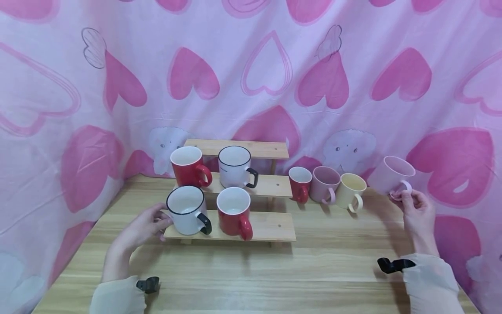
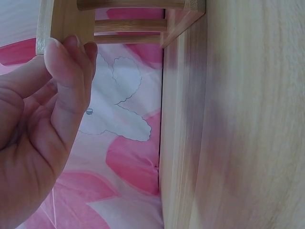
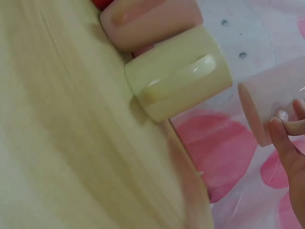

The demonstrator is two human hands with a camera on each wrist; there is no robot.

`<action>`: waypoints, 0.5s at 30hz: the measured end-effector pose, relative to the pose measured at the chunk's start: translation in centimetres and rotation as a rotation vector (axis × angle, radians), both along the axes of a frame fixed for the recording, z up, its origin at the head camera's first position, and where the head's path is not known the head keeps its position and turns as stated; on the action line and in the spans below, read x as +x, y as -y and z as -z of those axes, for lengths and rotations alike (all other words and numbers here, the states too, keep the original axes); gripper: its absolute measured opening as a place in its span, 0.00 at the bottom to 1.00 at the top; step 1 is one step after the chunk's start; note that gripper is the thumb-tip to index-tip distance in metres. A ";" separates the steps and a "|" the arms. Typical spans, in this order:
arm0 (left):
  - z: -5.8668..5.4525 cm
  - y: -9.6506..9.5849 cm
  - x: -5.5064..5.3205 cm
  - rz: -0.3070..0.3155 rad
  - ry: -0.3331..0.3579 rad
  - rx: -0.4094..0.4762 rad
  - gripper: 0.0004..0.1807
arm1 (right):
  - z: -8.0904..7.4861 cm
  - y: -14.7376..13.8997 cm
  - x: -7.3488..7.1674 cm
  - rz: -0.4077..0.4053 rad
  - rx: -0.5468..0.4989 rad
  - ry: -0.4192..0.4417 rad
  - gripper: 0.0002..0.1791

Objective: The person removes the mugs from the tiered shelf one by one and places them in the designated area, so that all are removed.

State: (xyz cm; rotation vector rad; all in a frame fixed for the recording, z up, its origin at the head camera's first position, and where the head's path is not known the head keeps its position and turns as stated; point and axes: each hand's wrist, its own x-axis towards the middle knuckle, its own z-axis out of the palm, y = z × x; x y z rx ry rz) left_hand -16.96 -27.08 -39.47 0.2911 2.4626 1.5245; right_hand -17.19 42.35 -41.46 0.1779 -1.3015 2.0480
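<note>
At the right, my right hand (image 1: 418, 213) pinches a light pink mug (image 1: 382, 176) by its handle. In the right wrist view that pink mug (image 3: 271, 102) hangs in the air, clear of the table. My left hand (image 1: 147, 224) grips the left end of the lowest board of a three-step wooden shelf (image 1: 270, 222); the left wrist view has the fingers (image 2: 71, 71) at the board's end (image 2: 71, 24). On that board stand a white mug with black rim (image 1: 184, 218) and a red mug (image 1: 231, 218). Another red mug (image 1: 184, 172) and white mug (image 1: 231, 172) stand on the middle board.
Right of the shelf, a small red mug (image 1: 296, 185), a dusty pink mug (image 1: 319, 192) and a cream yellow mug (image 1: 347, 196) stand in a row on the wooden table (image 1: 313, 270). A pink heart-patterned curtain (image 1: 259, 65) hangs behind and along both sides.
</note>
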 end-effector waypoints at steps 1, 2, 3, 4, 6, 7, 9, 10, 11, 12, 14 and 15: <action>0.1 0.0 0.0 0.003 0.002 0.001 0.18 | 0.4 -0.2 0.1 0.002 0.006 0.016 0.05; 0.1 0.0 0.0 0.005 0.005 0.004 0.18 | 0.7 -0.4 0.2 0.005 0.012 0.033 0.06; 0.2 0.0 0.0 0.006 0.008 0.006 0.18 | 1.1 -0.5 0.2 0.005 0.010 0.048 0.05; 0.3 0.0 0.0 0.005 0.012 0.006 0.19 | 1.5 -0.6 0.2 0.006 0.017 0.065 0.06; 0.4 0.1 0.1 0.004 0.018 0.005 0.19 | 2.2 -0.8 0.2 0.021 0.034 0.113 0.06; 0.4 0.1 0.2 0.002 0.018 0.000 0.19 | 2.5 -0.8 0.2 0.037 0.047 0.137 0.06; 0.4 0.1 0.2 -0.007 0.019 0.000 0.20 | 3.1 -1.0 0.1 0.063 0.092 0.195 0.06; 0.3 0.1 0.2 -0.009 0.019 -0.001 0.20 | 3.4 -1.0 0.1 0.083 0.123 0.225 0.06; 0.3 0.1 0.2 -0.008 0.017 0.000 0.20 | 3.6 -1.0 0.0 0.102 0.147 0.248 0.05; 0.2 0.1 0.2 -0.009 0.016 0.001 0.20 | 3.8 -1.1 0.0 0.111 0.167 0.257 0.04; 0.1 0.1 0.2 -0.011 0.017 0.004 0.19 | 4.0 -1.3 -0.1 0.082 0.200 0.270 0.03; 0.1 0.1 0.2 -0.010 0.016 0.002 0.19 | 4.0 -1.4 -0.1 0.077 0.224 0.282 0.03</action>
